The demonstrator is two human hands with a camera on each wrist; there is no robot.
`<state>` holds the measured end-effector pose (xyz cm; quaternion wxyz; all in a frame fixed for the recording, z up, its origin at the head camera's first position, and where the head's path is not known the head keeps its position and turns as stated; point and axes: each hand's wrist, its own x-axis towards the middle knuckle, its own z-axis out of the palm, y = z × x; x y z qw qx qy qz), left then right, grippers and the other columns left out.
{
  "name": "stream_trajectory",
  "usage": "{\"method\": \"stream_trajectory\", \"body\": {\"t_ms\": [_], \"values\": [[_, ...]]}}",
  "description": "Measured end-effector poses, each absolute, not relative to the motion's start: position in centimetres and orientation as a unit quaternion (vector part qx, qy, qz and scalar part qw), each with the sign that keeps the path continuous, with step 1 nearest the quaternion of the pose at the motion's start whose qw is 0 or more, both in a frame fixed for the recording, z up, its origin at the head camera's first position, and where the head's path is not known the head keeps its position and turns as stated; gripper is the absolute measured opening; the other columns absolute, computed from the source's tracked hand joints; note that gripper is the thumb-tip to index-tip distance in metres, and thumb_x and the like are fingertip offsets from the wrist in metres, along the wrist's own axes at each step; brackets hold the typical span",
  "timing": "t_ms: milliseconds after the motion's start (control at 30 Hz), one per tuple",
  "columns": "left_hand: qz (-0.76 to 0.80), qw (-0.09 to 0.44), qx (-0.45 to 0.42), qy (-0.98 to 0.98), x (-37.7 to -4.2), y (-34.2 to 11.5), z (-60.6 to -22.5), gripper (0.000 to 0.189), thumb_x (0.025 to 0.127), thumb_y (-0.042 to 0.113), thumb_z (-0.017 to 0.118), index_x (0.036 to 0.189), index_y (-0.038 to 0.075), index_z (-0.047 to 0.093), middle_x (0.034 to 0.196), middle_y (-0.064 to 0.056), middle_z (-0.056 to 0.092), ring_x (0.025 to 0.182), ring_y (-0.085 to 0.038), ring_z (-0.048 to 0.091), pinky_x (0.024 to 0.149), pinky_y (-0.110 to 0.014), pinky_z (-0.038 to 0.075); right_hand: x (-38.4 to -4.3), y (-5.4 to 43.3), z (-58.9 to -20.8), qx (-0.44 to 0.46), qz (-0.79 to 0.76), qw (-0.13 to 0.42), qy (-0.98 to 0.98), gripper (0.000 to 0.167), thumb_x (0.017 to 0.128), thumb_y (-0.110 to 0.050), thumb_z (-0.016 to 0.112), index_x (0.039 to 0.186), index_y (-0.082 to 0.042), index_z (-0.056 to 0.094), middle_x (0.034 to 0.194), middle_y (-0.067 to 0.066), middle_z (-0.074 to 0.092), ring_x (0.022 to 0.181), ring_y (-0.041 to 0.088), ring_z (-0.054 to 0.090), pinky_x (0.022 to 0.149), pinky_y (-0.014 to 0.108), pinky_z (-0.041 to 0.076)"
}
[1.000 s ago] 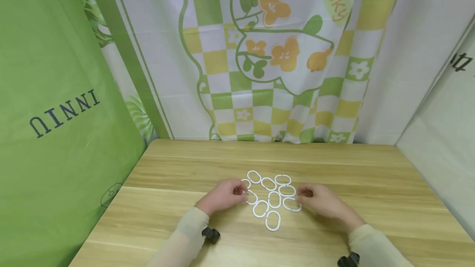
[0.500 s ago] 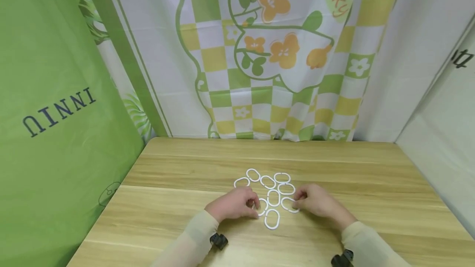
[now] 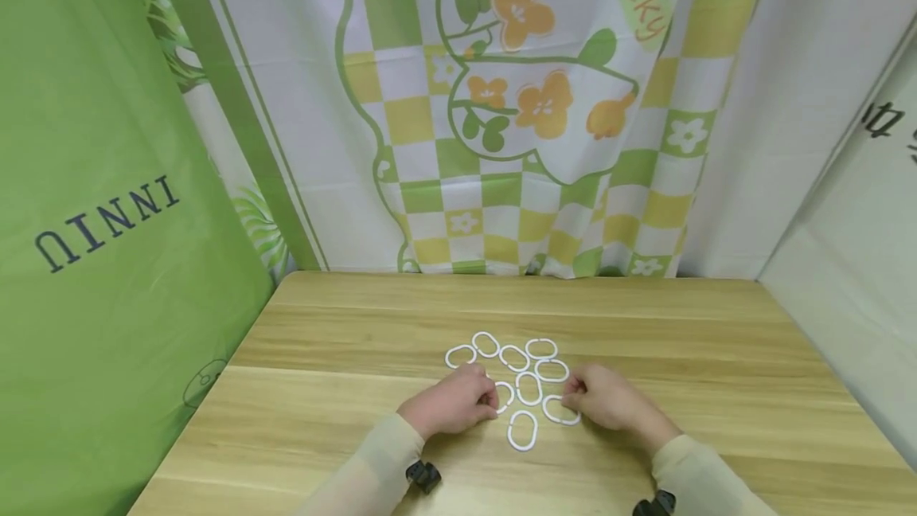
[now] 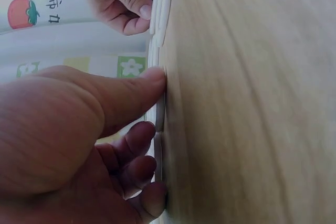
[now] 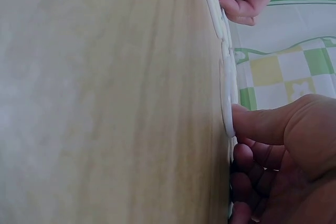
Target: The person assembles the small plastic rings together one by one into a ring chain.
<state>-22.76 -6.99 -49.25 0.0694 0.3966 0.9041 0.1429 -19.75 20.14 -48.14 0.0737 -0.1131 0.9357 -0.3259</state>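
Several white oval shower curtain rings, each a plastic loop with a small gap, lie flat in a cluster mid-table. My left hand (image 3: 454, 400) pinches the left edge of one shower curtain ring (image 3: 508, 395), partly covering it; its thumb (image 4: 149, 85) meets the plastic at table level, index fingertip hidden. My right hand (image 3: 609, 398) pinches the rightmost shower curtain ring (image 3: 561, 420) near its upper right side, with the thumb (image 5: 257, 124) against its end. Between the hands lies another ring (image 3: 528, 388), and a lone ring (image 3: 522, 431) sits nearest me.
Farther back are more rings, among them one at the far left (image 3: 461, 357) and one at the back right (image 3: 540, 349). The wooden table (image 3: 322, 420) reaches a patterned curtain (image 3: 501, 205) behind, a green cloth at left and a white sheet at right.
The left hand has moved right and toward me, from the upper-left rings to one near the middle. The right hand and its ring have shifted slightly toward me.
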Motion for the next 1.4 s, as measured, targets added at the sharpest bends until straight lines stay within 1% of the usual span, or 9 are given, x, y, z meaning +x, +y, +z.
{"method": "stream_trajectory", "body": {"t_ms": [100, 200, 400, 533, 733, 833, 1000, 1067, 1400], "values": [[0.126, 0.057, 0.399, 0.906, -22.6, -6.9, -49.1, 0.013, 0.089, 0.028, 0.071, 0.08, 0.026, 0.063, 0.079, 0.015, 0.043, 0.083, -0.004, 0.041, 0.084, -0.021, 0.038, -19.6, 20.0, -48.1, -0.102, -0.334, 0.078, 0.934, 0.015, 0.086, -0.013, 0.073, 0.078, -0.014, 0.061, 0.07, -0.004, 0.053, 0.066, 0.014, 0.049, 0.06, 0.032, 0.041], [0.152, 0.07, 0.392, 0.905, -22.5, -7.1, -48.9, 0.012, 0.092, 0.027, 0.067, 0.083, 0.026, 0.061, 0.084, 0.014, 0.043, 0.087, -0.005, 0.04, 0.083, -0.021, 0.038, -19.6, 20.1, -48.2, -0.1, -0.361, 0.08, 0.924, 0.011, 0.087, -0.012, 0.071, 0.08, -0.012, 0.062, 0.071, -0.002, 0.055, 0.067, 0.015, 0.05, 0.061, 0.031, 0.042], [0.331, 0.158, 0.401, 0.839, -22.7, -8.0, -48.5, 0.006, 0.099, 0.021, 0.058, 0.094, 0.018, 0.059, 0.098, 0.012, 0.056, 0.089, -0.003, 0.049, 0.08, -0.021, 0.044, -19.6, 20.6, -48.2, -0.084, -0.412, 0.081, 0.904, 0.008, 0.089, -0.012, 0.07, 0.084, -0.009, 0.065, 0.074, 0.001, 0.056, 0.07, 0.016, 0.051, 0.063, 0.03, 0.043], [0.413, 0.209, 0.396, 0.793, -22.7, -8.3, -48.3, 0.01, 0.1, 0.018, 0.055, 0.095, 0.013, 0.061, 0.106, 0.007, 0.066, 0.088, -0.003, 0.055, 0.079, -0.022, 0.046, -19.6, 20.5, -48.2, -0.073, -0.444, 0.091, 0.889, 0.008, 0.089, -0.011, 0.069, 0.093, -0.004, 0.067, 0.079, 0.002, 0.058, 0.075, 0.017, 0.053, 0.067, 0.03, 0.045], [0.414, 0.234, 0.396, 0.785, -22.2, -7.8, -48.4, 0.01, 0.099, 0.015, 0.058, 0.09, 0.011, 0.061, 0.081, 0.005, 0.064, 0.069, -0.001, 0.051, 0.06, -0.017, 0.041, -19.4, 20.3, -47.9, -0.08, -0.451, 0.078, 0.886, 0.017, 0.089, -0.011, 0.07, 0.102, 0.001, 0.069, 0.085, 0.002, 0.063, 0.081, 0.016, 0.055, 0.074, 0.031, 0.047], [0.402, 0.223, 0.399, 0.793, -22.2, -7.7, -48.5, 0.008, 0.097, 0.015, 0.061, 0.089, 0.013, 0.062, 0.076, 0.009, 0.06, 0.066, 0.0, 0.05, 0.061, -0.017, 0.045, -19.3, 20.2, -47.7, -0.086, -0.439, 0.066, 0.892, 0.016, 0.09, -0.012, 0.07, 0.1, 0.0, 0.071, 0.086, 0.001, 0.065, 0.082, 0.016, 0.057, 0.077, 0.035, 0.047], [0.365, 0.162, 0.381, 0.834, -22.8, -8.2, -48.0, 0.007, 0.096, 0.021, 0.064, 0.098, 0.015, 0.067, 0.085, 0.015, 0.061, 0.08, 0.001, 0.055, 0.076, -0.019, 0.048, -19.2, 20.1, -47.5, -0.088, -0.441, 0.072, 0.89, 0.014, 0.091, -0.014, 0.068, 0.098, -0.002, 0.071, 0.086, 0.001, 0.065, 0.083, 0.016, 0.057, 0.08, 0.037, 0.047], [0.35, 0.147, 0.373, 0.847, -22.9, -8.6, -47.7, 0.008, 0.096, 0.021, 0.065, 0.1, 0.015, 0.067, 0.087, 0.015, 0.06, 0.082, 0.001, 0.055, 0.077, -0.019, 0.048, -19.2, 20.1, -47.6, -0.085, -0.447, 0.077, 0.887, 0.014, 0.092, -0.014, 0.068, 0.098, -0.002, 0.07, 0.086, 0.002, 0.065, 0.084, 0.016, 0.056, 0.08, 0.036, 0.046], [0.268, 0.166, 0.409, 0.856, -22.2, -8.2, -48.0, 0.015, 0.088, 0.023, 0.075, 0.096, 0.013, 0.067, 0.075, 0.014, 0.054, 0.07, 0.001, 0.05, 0.067, -0.015, 0.045, -19.0, 20.1, -47.6, -0.083, -0.453, 0.085, 0.884, 0.014, 0.092, -0.015, 0.067, 0.097, -0.003, 0.069, 0.085, 0.003, 0.063, 0.082, 0.017, 0.054, 0.079, 0.036, 0.045]]}}
